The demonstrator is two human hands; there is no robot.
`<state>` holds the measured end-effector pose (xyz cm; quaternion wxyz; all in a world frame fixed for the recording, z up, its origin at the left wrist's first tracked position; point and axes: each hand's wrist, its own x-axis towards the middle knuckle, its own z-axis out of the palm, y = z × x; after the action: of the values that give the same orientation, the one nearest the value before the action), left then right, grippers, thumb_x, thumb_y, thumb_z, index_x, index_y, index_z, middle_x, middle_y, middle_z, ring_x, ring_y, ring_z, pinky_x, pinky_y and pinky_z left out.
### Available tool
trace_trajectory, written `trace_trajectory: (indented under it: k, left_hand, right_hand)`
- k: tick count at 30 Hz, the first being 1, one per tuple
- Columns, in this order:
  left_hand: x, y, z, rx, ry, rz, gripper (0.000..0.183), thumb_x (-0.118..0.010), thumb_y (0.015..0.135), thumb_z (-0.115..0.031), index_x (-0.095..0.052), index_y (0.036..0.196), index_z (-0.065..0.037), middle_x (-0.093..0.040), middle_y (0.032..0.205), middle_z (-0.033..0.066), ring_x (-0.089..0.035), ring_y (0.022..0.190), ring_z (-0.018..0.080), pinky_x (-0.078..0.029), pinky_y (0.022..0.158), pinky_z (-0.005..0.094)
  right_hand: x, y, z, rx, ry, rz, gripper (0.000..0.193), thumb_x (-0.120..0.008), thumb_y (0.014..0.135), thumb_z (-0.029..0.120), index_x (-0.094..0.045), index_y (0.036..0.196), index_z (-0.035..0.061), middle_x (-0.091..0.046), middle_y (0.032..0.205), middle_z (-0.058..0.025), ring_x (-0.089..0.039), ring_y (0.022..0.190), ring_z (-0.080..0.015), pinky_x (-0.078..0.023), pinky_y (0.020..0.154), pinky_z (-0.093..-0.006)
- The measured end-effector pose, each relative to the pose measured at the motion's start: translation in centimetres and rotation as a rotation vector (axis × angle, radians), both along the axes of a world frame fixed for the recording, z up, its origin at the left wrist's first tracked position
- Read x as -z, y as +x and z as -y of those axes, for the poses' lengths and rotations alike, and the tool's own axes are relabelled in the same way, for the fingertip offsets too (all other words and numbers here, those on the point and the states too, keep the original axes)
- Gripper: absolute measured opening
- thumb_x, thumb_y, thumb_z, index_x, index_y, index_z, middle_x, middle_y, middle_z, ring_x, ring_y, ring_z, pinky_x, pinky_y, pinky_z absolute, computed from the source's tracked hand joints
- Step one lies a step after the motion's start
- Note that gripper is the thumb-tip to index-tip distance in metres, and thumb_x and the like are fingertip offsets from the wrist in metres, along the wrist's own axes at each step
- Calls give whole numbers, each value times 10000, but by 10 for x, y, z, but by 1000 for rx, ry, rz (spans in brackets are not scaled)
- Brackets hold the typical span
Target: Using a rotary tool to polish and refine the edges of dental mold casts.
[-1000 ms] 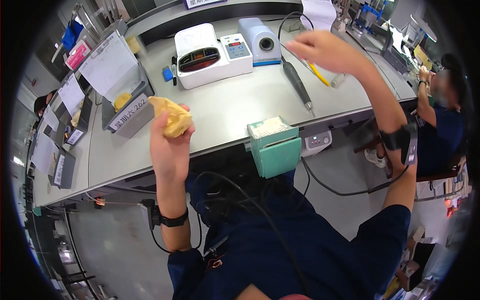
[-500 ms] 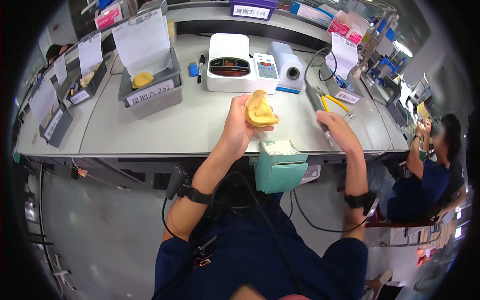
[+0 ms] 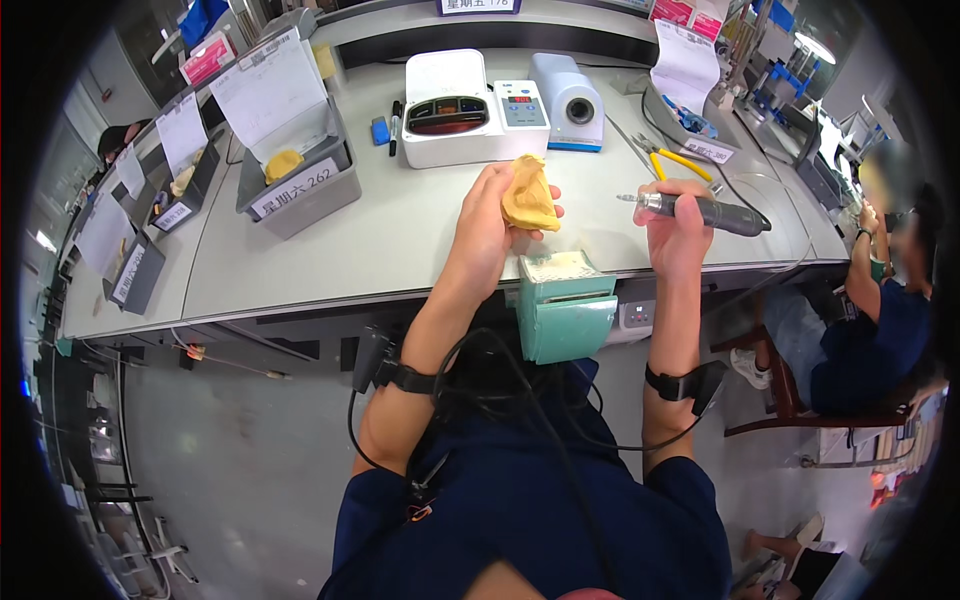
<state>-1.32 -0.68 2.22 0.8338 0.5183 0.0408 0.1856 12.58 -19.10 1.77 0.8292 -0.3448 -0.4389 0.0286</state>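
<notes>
A yellow plaster dental cast (image 3: 531, 196) sits in my left hand (image 3: 484, 222), with the fingers wrapped around its back and edge. My right hand (image 3: 678, 232) grips a dark rotary handpiece (image 3: 715, 212), its metal tip pointing left toward the cast but apart from it. From the handpiece's back end a cable runs up along the table. Below and between my hands, a green box-like bench block (image 3: 567, 310) with a pale top juts out from the table's front edge.
Behind my hands stand a white wax heater with a display (image 3: 452, 130) and a blue-grey device with a round opening (image 3: 568, 103). Yellow-handled pliers (image 3: 680, 163) lie to the right. Grey bins (image 3: 300, 190) with papers stand left. A co-worker (image 3: 860, 330) sits at far right.
My right hand has lifted the handpiece off the table and brought it left and up, turned level with its tip toward the cast. The cast has shifted slightly right and tilted. The whole view has moved.
</notes>
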Motion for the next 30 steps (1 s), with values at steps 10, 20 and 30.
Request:
trace_trajectory:
  k: [10, 20, 30]
  left_hand:
    - [-3, 2, 7, -77, -12, 29, 332, -337, 1061, -319, -482, 1177, -43, -678, 1049, 169, -691, 910, 209, -513, 648, 270]
    - [5, 12, 16, -174, 166, -43, 393, -352, 1071, -386, -557, 1149, -59, -650, 1008, 79, -643, 816, 141, -505, 621, 262]
    - [4, 14, 24, -160, 222, -13, 417, -326, 1076, -396, -564, 1104, -55, -638, 940, 58, -648, 799, 113, -562, 607, 254]
  right_hand:
    - [1, -21, -16, 310, -366, 368, 299, -712, 815, -49, -663, 1109, -34, -713, 1051, -196, -693, 933, -208, -543, 822, -294]
    - [2, -38, -29, 61, -456, -24, 124, -741, 807, 4, -622, 839, -13, -707, 1045, -242, -673, 938, -173, -534, 807, -278]
    - [6, -38, -29, 171, -378, -31, 136, -776, 800, 49, -683, 871, -20, -735, 920, -132, -678, 829, -124, -542, 782, -265]
